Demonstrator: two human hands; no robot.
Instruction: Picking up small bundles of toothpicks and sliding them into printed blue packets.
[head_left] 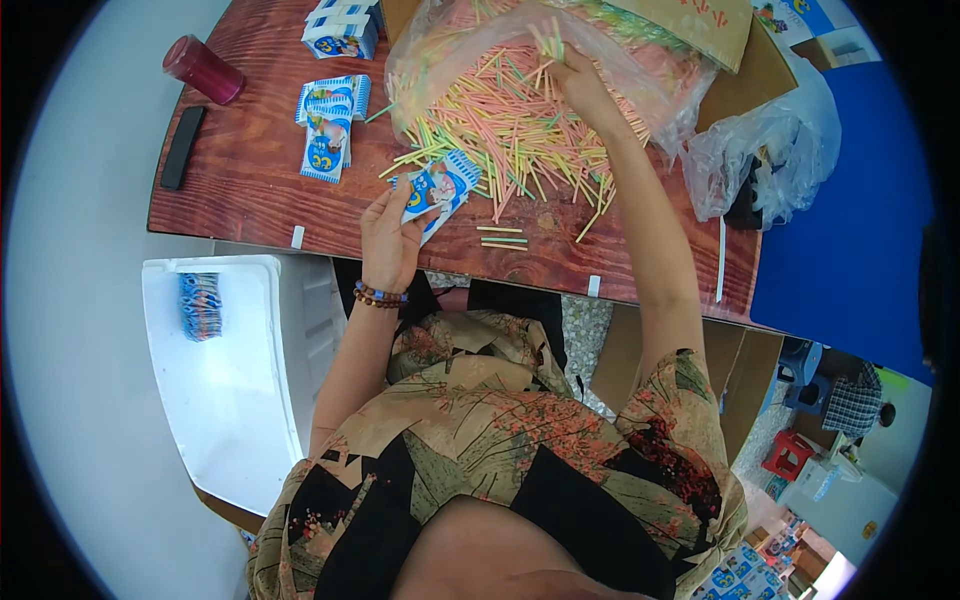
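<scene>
**Red-brown bench carrying a big heap of pastel sticks, with part of the packets sorted**

The wood-grain bench (pixel 260 200) is standing beyond the person's lap. Nearest, at the left, a white foam box (pixel 225 410) is holding a row of blue packets (pixel 200 306) against its far end. The left hand (pixel 390 240) is gripping blue-and-white packets (pixel 440 190) over the bench; whether they are filled, I cannot tell. Just beside, a few loose sticks (pixel 500 239) are lying near the edge. Farther on, the stick heap (pixel 500 130) is spilling from a clear plastic bag (pixel 425 60), and the right hand (pixel 580 85) is closing its grip around a small bunch of sticks (pixel 548 42). Flat packets (pixel 326 140) and a packet stack (pixel 340 40) are waiting at left. Judging by the heap, much is remaining; the boxed row is probably finished work.
</scene>
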